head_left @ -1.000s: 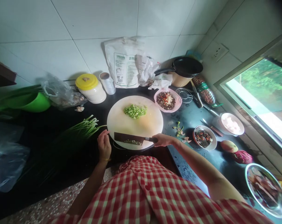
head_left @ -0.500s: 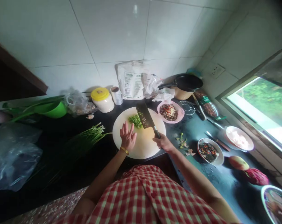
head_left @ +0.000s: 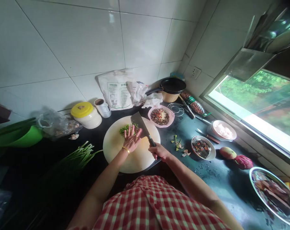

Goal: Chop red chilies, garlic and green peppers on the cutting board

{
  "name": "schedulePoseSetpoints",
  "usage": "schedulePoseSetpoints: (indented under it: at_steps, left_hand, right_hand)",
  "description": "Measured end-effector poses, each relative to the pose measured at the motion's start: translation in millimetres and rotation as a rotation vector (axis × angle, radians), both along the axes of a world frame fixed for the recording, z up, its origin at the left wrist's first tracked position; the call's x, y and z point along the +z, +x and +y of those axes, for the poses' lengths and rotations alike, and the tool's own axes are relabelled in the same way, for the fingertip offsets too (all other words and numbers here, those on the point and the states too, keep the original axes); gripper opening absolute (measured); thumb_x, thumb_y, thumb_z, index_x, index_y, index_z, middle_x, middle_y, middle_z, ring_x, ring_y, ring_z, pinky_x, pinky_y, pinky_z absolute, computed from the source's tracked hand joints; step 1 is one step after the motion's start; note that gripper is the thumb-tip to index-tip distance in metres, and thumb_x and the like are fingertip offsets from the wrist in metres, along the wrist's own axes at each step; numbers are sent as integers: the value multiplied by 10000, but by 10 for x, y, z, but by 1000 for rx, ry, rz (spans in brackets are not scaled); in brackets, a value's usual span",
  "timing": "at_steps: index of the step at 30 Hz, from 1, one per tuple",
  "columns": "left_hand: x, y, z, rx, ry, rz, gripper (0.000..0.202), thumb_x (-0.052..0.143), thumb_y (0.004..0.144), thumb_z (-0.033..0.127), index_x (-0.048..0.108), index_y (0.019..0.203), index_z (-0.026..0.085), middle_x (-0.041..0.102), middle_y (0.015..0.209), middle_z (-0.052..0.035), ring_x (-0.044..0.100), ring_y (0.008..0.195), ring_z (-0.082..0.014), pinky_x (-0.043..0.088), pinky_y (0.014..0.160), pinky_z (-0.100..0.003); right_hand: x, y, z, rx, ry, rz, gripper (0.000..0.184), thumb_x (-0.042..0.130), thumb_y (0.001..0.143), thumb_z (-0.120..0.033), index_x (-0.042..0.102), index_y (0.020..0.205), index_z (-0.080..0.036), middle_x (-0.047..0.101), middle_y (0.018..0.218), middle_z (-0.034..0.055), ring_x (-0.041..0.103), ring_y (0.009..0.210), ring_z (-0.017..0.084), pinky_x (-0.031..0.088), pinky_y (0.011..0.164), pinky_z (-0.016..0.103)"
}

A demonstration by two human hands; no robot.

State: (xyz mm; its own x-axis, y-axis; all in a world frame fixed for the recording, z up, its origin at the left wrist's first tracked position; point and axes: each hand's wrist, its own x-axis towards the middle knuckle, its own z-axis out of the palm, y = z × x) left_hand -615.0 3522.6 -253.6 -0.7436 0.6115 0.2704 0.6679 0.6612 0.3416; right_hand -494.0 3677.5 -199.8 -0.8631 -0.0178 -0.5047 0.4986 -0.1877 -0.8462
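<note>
My right hand (head_left: pixel 160 151) is wrapped round the dark handle of a cleaver (head_left: pixel 140 124), whose broad blade points away from me over a round white cutting board (head_left: pixel 145 159). Beside the blade, my left hand (head_left: pixel 131 141) is spread with its fingers apart and nothing in its grasp; whether its fingertips touch the blade I cannot tell. Chopped green scallions (head_left: pixel 124 129) lie on the far left of the board, partly hidden by the left fingers and the blade. To the left of the board rests a bunch of long green scallions (head_left: pixel 80 156).
A pink bowl (head_left: pixel 170 122) of dark beans with chopped toppings stands behind the board. At the right are a white bowl (head_left: pixel 210 154), a mango (head_left: pixel 228 152), a dragon fruit (head_left: pixel 243 162) and a large basin (head_left: pixel 252 183). A yellow-lidded jar (head_left: pixel 89 117) and a black pan (head_left: pixel 173 85) stand along the wall.
The view has turned to the right. My left hand has moved from the near side of the scallions up to the cleaver blade. The right hand keeps its grip on the cleaver.
</note>
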Motion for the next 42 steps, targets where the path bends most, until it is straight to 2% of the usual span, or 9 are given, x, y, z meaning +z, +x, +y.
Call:
schedulePoseSetpoints:
  at_steps: [5,8,10,14,18,23,34,39,42]
  left_hand:
    - [-101,-363,-114,85,-72,-3,528,321,855,483,341,1347,290,101,1488,-86,37,1357,-306,40,1044,-555]
    - [-126,-514,-218,182,-131,-17,552,301,864,471,322,1362,236,131,1481,-102,32,1359,-290,36,1053,-541]
    - [-56,-558,-290,247,-121,-27,572,265,874,462,304,1373,184,150,1475,-120,29,1360,-282,35,1059,-530]
    - [300,-422,-314,344,43,78,595,203,890,437,226,1398,129,81,1482,-139,-44,1357,-293,31,1055,-537]
    - [583,2,-29,33,-55,116,581,304,861,466,258,1390,230,84,1491,-80,-31,1358,-297,4,1057,-534]
    - [491,289,386,-262,-179,30,603,340,820,565,322,1358,294,137,1482,-75,70,1355,-300,27,1056,-538]
    - [227,-368,-10,8,-287,-54,529,300,856,496,431,1303,243,183,1470,-86,113,1346,-321,79,1039,-572]
    - [255,-474,-123,71,-110,40,497,299,877,399,402,1319,196,282,1435,-97,162,1341,-284,120,1055,-537]
    - [274,-528,-135,55,-20,70,389,366,857,326,550,1180,211,405,1362,-101,276,1299,-284,203,1041,-509]
  right_hand:
    - [-37,71,180,119,-5,-52,205,581,583,-247,392,643,-199,394,414,-107,330,292,53,276,296,191]
    - [-43,188,249,176,133,-41,178,547,637,-279,388,646,-201,367,421,-104,319,313,56,282,337,198]
    - [-6,268,308,177,422,15,140,519,689,-290,416,672,-196,387,442,-88,352,358,69,299,393,207]
    - [119,355,462,167,1283,231,91,477,756,-212,532,820,-180,577,700,10,510,605,126,311,549,234]
    - [183,321,522,351,1662,325,173,411,827,-163,563,909,-184,600,796,52,520,681,138,276,597,251]
    - [158,229,432,427,1737,401,191,376,874,-174,563,912,-188,598,766,51,508,676,141,244,600,266]
    - [-6,577,724,343,1744,363,187,416,836,-139,579,904,-198,589,738,28,509,661,133,255,598,264]
    - [-291,906,857,364,1686,371,216,466,795,-147,579,971,-201,596,760,19,529,677,136,278,591,252]
    - [-437,947,776,431,1621,433,160,477,819,-201,586,936,-201,596,747,17,534,678,134,293,597,244]
